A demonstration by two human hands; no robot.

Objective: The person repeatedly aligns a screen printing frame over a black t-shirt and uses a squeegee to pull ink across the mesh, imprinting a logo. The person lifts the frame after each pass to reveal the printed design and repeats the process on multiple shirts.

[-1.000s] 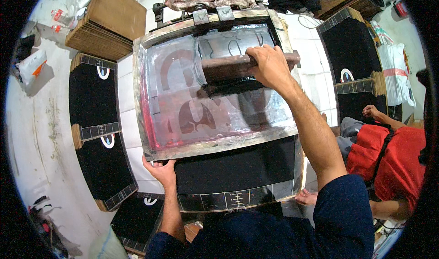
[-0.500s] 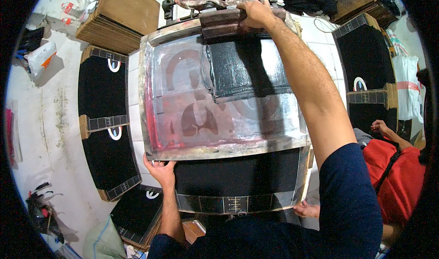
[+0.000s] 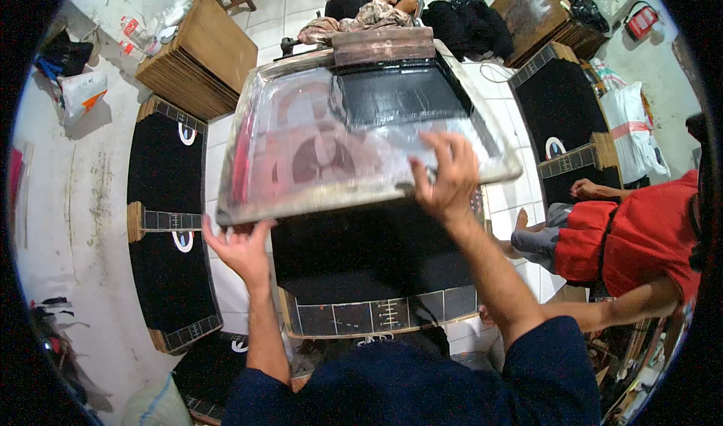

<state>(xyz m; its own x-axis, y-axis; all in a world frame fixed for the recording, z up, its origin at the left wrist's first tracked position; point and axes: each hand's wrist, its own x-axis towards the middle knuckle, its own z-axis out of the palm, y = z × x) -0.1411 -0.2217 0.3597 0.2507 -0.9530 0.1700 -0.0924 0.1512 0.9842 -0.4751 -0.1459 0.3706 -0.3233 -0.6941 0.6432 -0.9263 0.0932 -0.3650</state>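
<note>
A screen printing frame (image 3: pixel 324 208) with a worn, pale rim is raised at its near side, tilted above a board covered with black fabric (image 3: pixel 369 257). Its mesh shows large rounded shapes and reddish smears. Glossy black ink (image 3: pixel 399 95) pools at the far right of the mesh, and a wide brown squeegee (image 3: pixel 384 46) rests at the far rim. My left hand (image 3: pixel 242 254) holds the frame's near left corner from below, some fingers hidden under it. Over the near right part of the frame is my right hand (image 3: pixel 446 174), slightly blurred, fingers apart and holding nothing.
Boards with black fabric (image 3: pixel 167 162) line the left side; more (image 3: pixel 561 98) stand at right. A stack of brown boards (image 3: pixel 199 57) is at far left. A co-worker in red (image 3: pixel 640 230) is at right, a hand stretched toward the near board. Another person sits at the far end.
My right hand has let go of the squeegee and come back toward me. The frame's near edge has risen, with my left hand still at its corner. The co-worker has shifted.
</note>
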